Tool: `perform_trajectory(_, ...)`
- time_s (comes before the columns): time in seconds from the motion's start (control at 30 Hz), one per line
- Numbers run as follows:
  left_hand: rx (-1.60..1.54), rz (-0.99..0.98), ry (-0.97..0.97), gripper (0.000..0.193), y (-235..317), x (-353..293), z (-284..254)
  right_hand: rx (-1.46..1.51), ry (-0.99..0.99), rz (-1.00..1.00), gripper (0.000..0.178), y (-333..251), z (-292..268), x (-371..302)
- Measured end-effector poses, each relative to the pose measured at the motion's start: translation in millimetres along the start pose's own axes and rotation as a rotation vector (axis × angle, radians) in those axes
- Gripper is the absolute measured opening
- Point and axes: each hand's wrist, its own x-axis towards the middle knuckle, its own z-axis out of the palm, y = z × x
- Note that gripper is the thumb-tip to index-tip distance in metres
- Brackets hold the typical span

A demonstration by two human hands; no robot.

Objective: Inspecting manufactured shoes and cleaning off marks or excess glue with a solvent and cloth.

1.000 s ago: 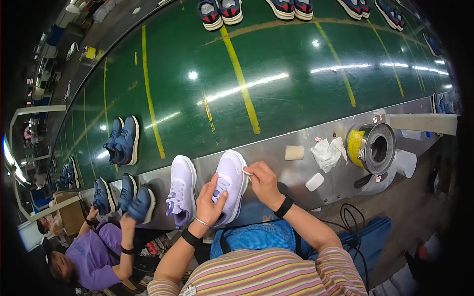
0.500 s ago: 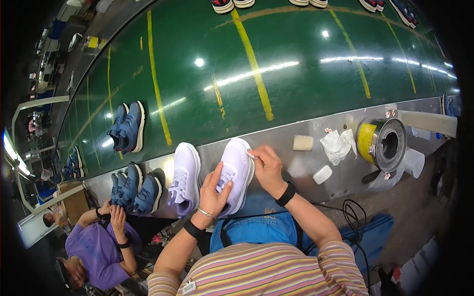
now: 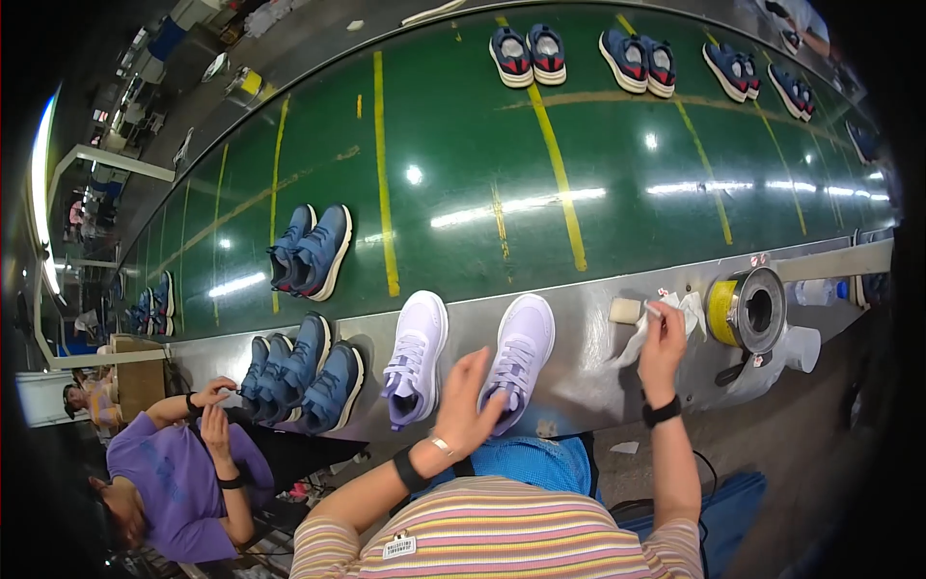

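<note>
A pair of lavender running shoes stands on the metal bench edge in front of me: the left shoe [image 3: 416,352] and the right shoe [image 3: 519,357]. My left hand [image 3: 467,405] is between them, fingers stretched, its thumb against the right shoe's heel collar. Over the bench to the right, my right hand [image 3: 662,357] pinches a small white piece [image 3: 653,310] whose kind I cannot make out. Its fingers are beside a tan block [image 3: 625,311] and a crumpled white cloth [image 3: 689,311].
A round metal can [image 3: 752,309] with a yellow label stands farther right. Blue shoes [image 3: 333,386] are grouped on the bench at left, by a co-worker in purple [image 3: 174,473]. Beyond runs a green conveyor [image 3: 463,145] with more shoe pairs. A white scrap [image 3: 625,447] shows below the bench edge.
My right hand has left the lavender shoe's toe and moved right, to the tan block and cloth. My left hand has loosened from the shoe's side. The whole view has shifted.
</note>
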Motion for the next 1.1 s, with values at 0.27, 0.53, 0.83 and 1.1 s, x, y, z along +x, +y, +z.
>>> perform_trajectory(0.27, 0.113, -0.178, 0.240, 0.066, -134, -49, -91, -0.290, -0.206, -0.279, 0.045, -41, 5, -29)
perform_trajectory(0.53, -0.411, -0.519, -0.214, 0.045, -171, -28, -56, -0.212, -0.434, 0.177, 0.049, -28, 103, -158)
perform_trajectory(0.83, -0.866, -0.532, -0.291, 0.038, -146, -30, -49, 0.595, -0.356, 0.759, 0.030, -62, 76, -147)
perform_trajectory(1.1, -0.566, -0.473, -0.107, 0.033, -153, -29, -15, 0.112, -0.554, 0.056, 0.039, -18, 68, -124)
